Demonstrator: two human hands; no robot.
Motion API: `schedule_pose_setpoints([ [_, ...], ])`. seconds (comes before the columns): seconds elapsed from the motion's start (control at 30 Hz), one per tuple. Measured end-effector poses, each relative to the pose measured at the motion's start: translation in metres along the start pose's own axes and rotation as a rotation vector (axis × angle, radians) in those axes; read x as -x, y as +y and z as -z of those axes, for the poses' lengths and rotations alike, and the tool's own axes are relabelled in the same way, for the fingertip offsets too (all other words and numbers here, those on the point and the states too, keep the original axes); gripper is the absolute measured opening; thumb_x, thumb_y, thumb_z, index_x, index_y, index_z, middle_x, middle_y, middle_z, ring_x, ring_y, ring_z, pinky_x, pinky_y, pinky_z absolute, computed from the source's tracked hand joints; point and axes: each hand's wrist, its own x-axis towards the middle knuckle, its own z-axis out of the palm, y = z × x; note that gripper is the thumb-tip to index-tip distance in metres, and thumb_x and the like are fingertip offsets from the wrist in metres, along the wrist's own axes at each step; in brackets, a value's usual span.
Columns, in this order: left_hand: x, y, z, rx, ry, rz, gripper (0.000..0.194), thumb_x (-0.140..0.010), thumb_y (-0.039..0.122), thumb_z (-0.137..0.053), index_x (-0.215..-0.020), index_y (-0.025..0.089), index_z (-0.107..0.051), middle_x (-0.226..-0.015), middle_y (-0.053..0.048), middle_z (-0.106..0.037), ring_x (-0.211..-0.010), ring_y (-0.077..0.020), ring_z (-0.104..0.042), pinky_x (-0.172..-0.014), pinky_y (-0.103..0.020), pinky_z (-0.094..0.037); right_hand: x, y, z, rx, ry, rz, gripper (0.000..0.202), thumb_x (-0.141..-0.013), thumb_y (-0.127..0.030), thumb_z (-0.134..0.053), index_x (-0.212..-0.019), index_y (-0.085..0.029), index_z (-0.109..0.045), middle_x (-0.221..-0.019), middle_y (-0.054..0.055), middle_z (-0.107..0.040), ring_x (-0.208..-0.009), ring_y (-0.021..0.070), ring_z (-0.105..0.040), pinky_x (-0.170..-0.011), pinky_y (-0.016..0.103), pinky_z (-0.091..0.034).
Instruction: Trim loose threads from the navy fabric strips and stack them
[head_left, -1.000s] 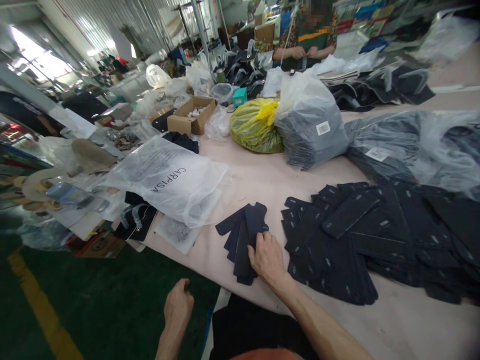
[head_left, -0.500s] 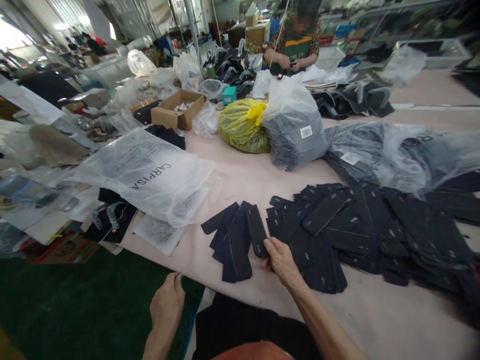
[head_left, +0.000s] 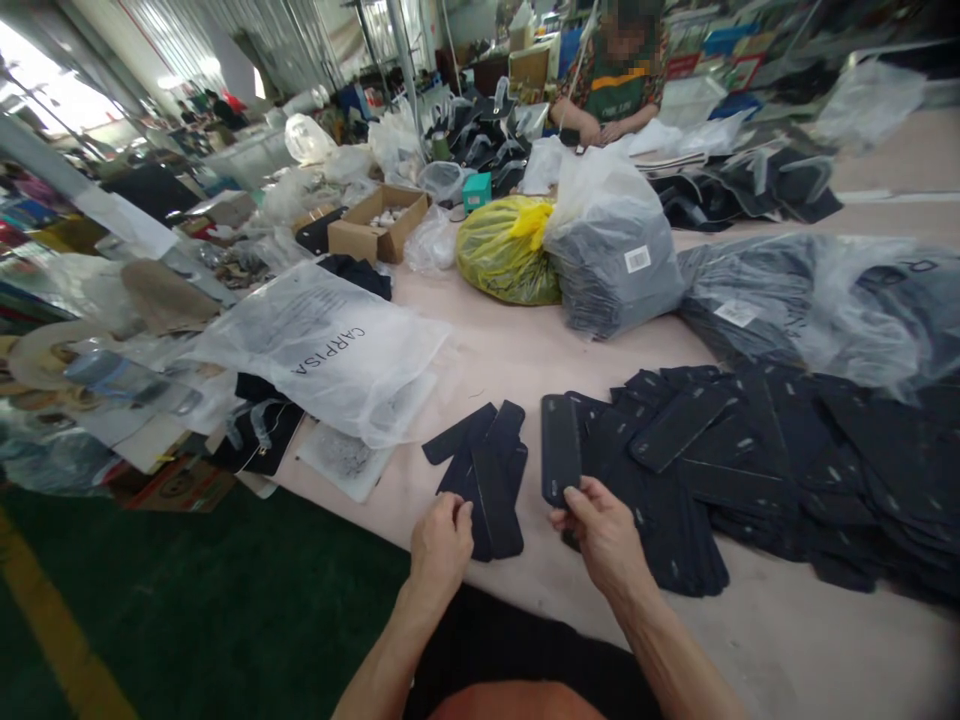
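Note:
My right hand (head_left: 606, 530) pinches the lower end of a dark rounded strip (head_left: 561, 445) between thumb and fingers, raised at the left edge of the large pile. Small light marks show near the strip's ends. My left hand (head_left: 442, 545) is closed, its fingertips pressed together over the near left side of a small fanned stack of dark strips (head_left: 495, 490). What those fingers hold, if anything, is hidden. To the right spreads the large pile of similar strips (head_left: 720, 470), overlapping in rows.
A clear CARPISA bag (head_left: 322, 345) lies left on the pale table (head_left: 480, 350). Behind stand a yellow bag (head_left: 502, 255), a bagged dark stack (head_left: 615, 280), and an open carton (head_left: 367, 240). More bagged pieces (head_left: 750, 290) lie right. Another person (head_left: 611, 100) works across the table.
My left hand has come up from beside the table edge to the small stack. My right hand has moved the strip away from that stack, rightward, and turned it more upright.

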Motion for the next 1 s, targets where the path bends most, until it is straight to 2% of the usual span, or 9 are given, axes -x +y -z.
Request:
schedule_pose_setpoints([
  [0.07, -0.003, -0.005, -0.005, -0.046, -0.027, 0.009, 0.018, -0.090, 0.028, -0.049, -0.088, 0.018, -0.064, -0.086, -0.008, -0.070, -0.076, -0.0183, -0.065, -0.069, -0.028, -0.042, -0.005, 0.000, 0.009, -0.108, 0.138, 0.035, 0.042, -0.065, -0.039, -0.081, -0.096, -0.020, -0.060, -0.083, 0.002, -0.071, -0.066, 0.0165, -0.068, -0.062, 0.028, -0.054],
  [0.13, -0.006, -0.007, -0.012, -0.072, -0.045, 0.023, 0.017, -0.089, 0.027, -0.051, -0.089, 0.017, -0.064, -0.088, -0.008, -0.070, -0.079, -0.0189, -0.065, -0.070, -0.029, -0.042, -0.007, 0.004, 0.013, -0.047, 0.171, -0.022, 0.047, -0.064, -0.041, -0.081, -0.100, -0.019, -0.060, -0.091, 0.006, -0.072, -0.073, 0.0205, -0.069, -0.065, 0.033, -0.054],
  [0.2, -0.007, -0.006, -0.019, -0.071, -0.070, 0.026, 0.016, -0.089, 0.027, -0.051, -0.089, 0.017, -0.065, -0.088, -0.008, -0.070, -0.081, -0.0200, -0.065, -0.071, -0.029, -0.042, -0.003, 0.013, 0.009, 0.219, 0.105, -0.064, 0.043, -0.065, -0.042, -0.077, -0.096, -0.017, -0.062, -0.087, 0.008, -0.072, -0.072, 0.0227, -0.068, -0.064, 0.035, -0.052],
  [0.33, -0.010, -0.001, -0.031, -0.019, -0.094, 0.033, 0.016, -0.088, 0.025, -0.052, -0.092, 0.017, -0.065, -0.089, -0.009, -0.071, -0.084, -0.0222, -0.066, -0.074, -0.031, -0.044, 0.007, 0.036, -0.016, 0.896, -0.094, 0.077, 0.023, -0.069, -0.033, -0.070, -0.085, -0.019, -0.064, -0.077, 0.005, -0.069, -0.074, 0.0224, -0.065, -0.069, 0.032, -0.045],
  [0.43, -0.012, -0.002, -0.036, 0.019, -0.093, 0.058, 0.016, -0.088, 0.021, -0.051, -0.094, 0.016, -0.065, -0.091, -0.011, -0.072, -0.087, -0.0225, -0.067, -0.076, -0.032, -0.044, 0.009, 0.046, -0.032, 1.155, -0.106, 0.110, 0.014, -0.071, -0.026, -0.066, -0.083, -0.020, -0.061, -0.069, 0.002, -0.065, -0.068, 0.0200, -0.061, -0.063, 0.028, -0.038],
  [0.57, -0.014, -0.009, -0.037, 0.080, -0.101, 0.053, 0.017, -0.088, 0.018, -0.049, -0.092, 0.016, -0.065, -0.090, -0.010, -0.072, -0.085, -0.0216, -0.066, -0.077, -0.032, -0.045, 0.001, 0.051, -0.034, 1.064, -0.133, 0.059, 0.007, -0.069, -0.017, -0.059, -0.075, -0.021, -0.058, -0.063, 0.000, -0.061, -0.063, 0.0173, -0.056, -0.061, 0.027, -0.035],
  [0.73, -0.018, -0.012, -0.041, 0.246, -0.108, 0.145, 0.009, -0.082, 0.019, -0.058, -0.087, 0.015, -0.065, -0.083, -0.009, -0.069, -0.080, -0.0199, -0.064, -0.076, -0.031, -0.045, -0.009, 0.056, -0.029, 0.910, -0.171, -0.038, 0.006, -0.071, -0.022, -0.054, -0.065, -0.020, -0.055, -0.058, 0.000, -0.056, -0.059, 0.0158, -0.052, -0.058, 0.026, -0.034],
  [0.83, -0.022, -0.013, -0.043, 0.410, -0.182, 0.240, 0.008, -0.080, 0.019, -0.059, -0.085, 0.015, -0.064, -0.073, -0.005, -0.065, -0.066, -0.0156, -0.062, -0.063, -0.026, -0.046, -0.010, 0.060, -0.031, 0.788, -0.213, -0.119, 0.005, -0.073, -0.024, -0.049, -0.070, -0.020, -0.052, -0.056, -0.002, -0.054, -0.051, 0.0139, -0.050, -0.052, 0.025, -0.035],
  [1.0, -0.020, -0.018, -0.042, 0.569, -0.302, 0.325, 0.012, -0.082, 0.025, -0.054, -0.081, 0.015, -0.060, -0.063, 0.001, -0.058, -0.045, -0.0088, -0.053, -0.039, -0.018, -0.034, -0.010, 0.055, -0.026, 0.645, -0.257, -0.148, 0.005, -0.072, -0.027, -0.049, -0.073, -0.022, -0.048, -0.055, -0.005, -0.049, -0.050, 0.0128, -0.047, -0.049, 0.024, -0.035],
])
